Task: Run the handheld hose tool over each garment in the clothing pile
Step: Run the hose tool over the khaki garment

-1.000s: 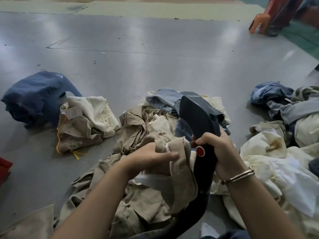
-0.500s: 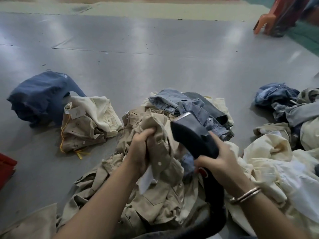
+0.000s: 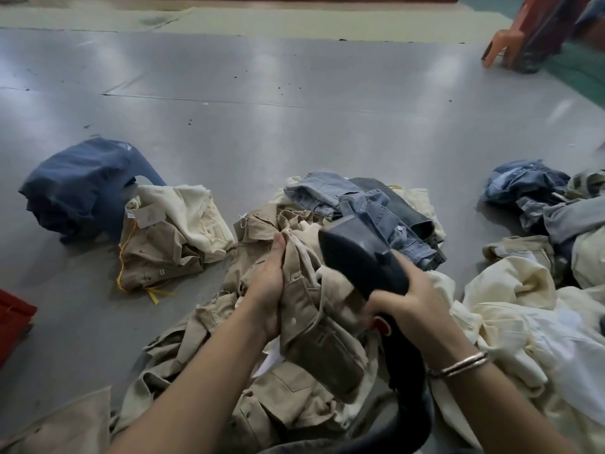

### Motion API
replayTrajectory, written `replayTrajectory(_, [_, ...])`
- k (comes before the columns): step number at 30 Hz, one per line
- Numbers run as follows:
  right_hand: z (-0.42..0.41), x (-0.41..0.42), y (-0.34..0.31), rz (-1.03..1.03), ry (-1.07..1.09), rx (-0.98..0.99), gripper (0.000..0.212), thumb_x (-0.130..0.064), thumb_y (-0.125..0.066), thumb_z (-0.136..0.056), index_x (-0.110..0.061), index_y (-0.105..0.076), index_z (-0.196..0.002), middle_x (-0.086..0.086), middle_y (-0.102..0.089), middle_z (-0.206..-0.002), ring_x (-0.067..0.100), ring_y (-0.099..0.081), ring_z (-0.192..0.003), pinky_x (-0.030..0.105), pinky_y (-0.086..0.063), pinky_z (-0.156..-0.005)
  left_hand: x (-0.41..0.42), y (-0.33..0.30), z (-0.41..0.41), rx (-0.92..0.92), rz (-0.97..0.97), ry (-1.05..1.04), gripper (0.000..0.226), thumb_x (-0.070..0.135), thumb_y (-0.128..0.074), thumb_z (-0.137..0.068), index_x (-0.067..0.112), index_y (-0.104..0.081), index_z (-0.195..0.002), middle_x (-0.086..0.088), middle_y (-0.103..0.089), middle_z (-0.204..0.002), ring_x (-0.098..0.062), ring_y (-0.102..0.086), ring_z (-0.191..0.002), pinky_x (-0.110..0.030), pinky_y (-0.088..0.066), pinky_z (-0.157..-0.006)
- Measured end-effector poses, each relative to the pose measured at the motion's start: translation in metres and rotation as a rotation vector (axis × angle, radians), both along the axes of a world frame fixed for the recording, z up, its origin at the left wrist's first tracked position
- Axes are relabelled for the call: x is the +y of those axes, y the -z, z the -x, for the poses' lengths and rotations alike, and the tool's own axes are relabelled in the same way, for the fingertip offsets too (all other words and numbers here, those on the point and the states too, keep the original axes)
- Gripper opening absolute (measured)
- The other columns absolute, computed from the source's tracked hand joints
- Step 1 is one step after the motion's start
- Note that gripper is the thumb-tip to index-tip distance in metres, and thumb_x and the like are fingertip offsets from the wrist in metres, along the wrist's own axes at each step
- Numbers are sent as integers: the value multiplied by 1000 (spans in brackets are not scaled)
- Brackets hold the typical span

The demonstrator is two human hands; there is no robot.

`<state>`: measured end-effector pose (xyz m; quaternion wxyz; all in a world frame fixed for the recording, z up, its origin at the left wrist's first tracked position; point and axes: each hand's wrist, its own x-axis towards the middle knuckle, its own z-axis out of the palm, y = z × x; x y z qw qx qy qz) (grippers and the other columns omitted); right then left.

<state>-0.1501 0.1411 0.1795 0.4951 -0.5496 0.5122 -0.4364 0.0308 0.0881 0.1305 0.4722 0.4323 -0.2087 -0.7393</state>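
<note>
Left hand (image 3: pixel 271 290): closed on a bunched khaki shirt (image 3: pixel 314 326), lifted above the clothing pile (image 3: pixel 262 388) at near centre. Right hand (image 3: pixel 412 299): wrapped around the handle of the black handheld hose tool (image 3: pixel 357 253), its head just right of the shirt; red button (image 3: pixel 381 324) below the thumb. Denim garments (image 3: pixel 370 208): far side of pile. Cream garments (image 3: pixel 523 306): right. Navy garment (image 3: pixel 82 188): far left, on grey floor (image 3: pixel 294 126).
</note>
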Motion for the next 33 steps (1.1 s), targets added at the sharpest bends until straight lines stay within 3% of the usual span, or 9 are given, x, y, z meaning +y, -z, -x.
replayTrajectory(4, [-11, 9, 7, -101, -207, 154, 40, -13, -65, -54, -22, -62, -93, -1, -63, -70, 12, -61, -53, 25, -50, -48, -3, -2, -1, 19, -61, 22, 67, 68, -44, -84, 11, -74, -100, -20, -71, -104, -33, -70, -91, -40, -58, -74])
replayTrajectory(9, [-2, -11, 9, -79, 144, 22, 27, -8, -63, -55, -10, -58, -81, 6, -57, -59, 23, -54, -51, 30, -44, -47, 4, -3, 2, -12, -25, 36, 55, 60, -52, -80, 12, -76, -88, -19, -69, -92, -31, -67, -83, -42, -56, -77])
replayTrajectory(12, [11, -11, -1, -93, 43, 23, 31, -8, -60, -47, -12, -58, -78, 0, -57, -50, 16, -53, -42, 20, -42, -41, -2, -4, -4, 44, -101, 4, 74, 63, -43, -88, 2, -58, -127, -30, -51, -130, -42, -50, -117, -53, -39, -103])
replayTrajectory(17, [-5, 1, 4, -216, -312, 148, 41, -5, -62, -53, -12, -62, -93, -5, -58, -56, 13, -54, -45, 21, -45, -42, -9, -3, -10, 102, -139, 11, 71, 67, -41, -88, 4, -72, -102, -23, -71, -98, -32, -70, -85, -40, -59, -68])
replayTrajectory(21, [-9, -19, 17, -109, 104, 108, 26, 0, -68, -64, -9, -59, -87, 1, -59, -63, 13, -53, -49, 22, -44, -45, -4, -2, -8, 38, -87, 111, 64, 61, -49, -87, 4, -67, -112, -21, -69, -103, -33, -68, -90, -41, -59, -72])
replayTrajectory(24, [1, -30, 22, -108, 294, -42, 21, 5, -62, -67, -8, -55, -83, 6, -56, -60, 20, -52, -48, 26, -41, -44, -5, 1, -4, -288, 13, 166, 37, 41, -55, -93, 8, -70, -94, -13, -72, -89, -24, -69, -78, -30, -57, -66])
replayTrajectory(27, [-1, -25, 27, -96, 283, 7, 26, -9, -63, -59, -17, -58, -83, -1, -61, -61, 21, -56, -52, 25, -43, -44, -4, 11, -3, -999, 119, 410, 13, 16, -52, -94, 8, -62, -94, -10, -66, -93, -20, -63, -83, -29, -51, -74])
replayTrajectory(30, [-12, -18, 31, -78, 219, 121, 29, -14, -65, -59, -26, -59, -84, -13, -65, -68, 13, -63, -63, 25, -48, -57, -2, 26, 1, -1715, 161, 861, 40, 25, -48, -90, 10, -49, -127, -13, -57, -128, -31, -54, -118, -43, -40, -103])
replayTrajectory(33, [-16, -15, 28, -34, 160, 123, 31, -12, -67, -61, -27, -60, -87, -18, -68, -74, 1, -62, -64, 18, -48, -59, 1, 27, 28, -1882, 281, 950, 40, 28, -51, -89, 22, -49, -129, -5, -53, -134, -30, -42, -129, -69, -20, -107])
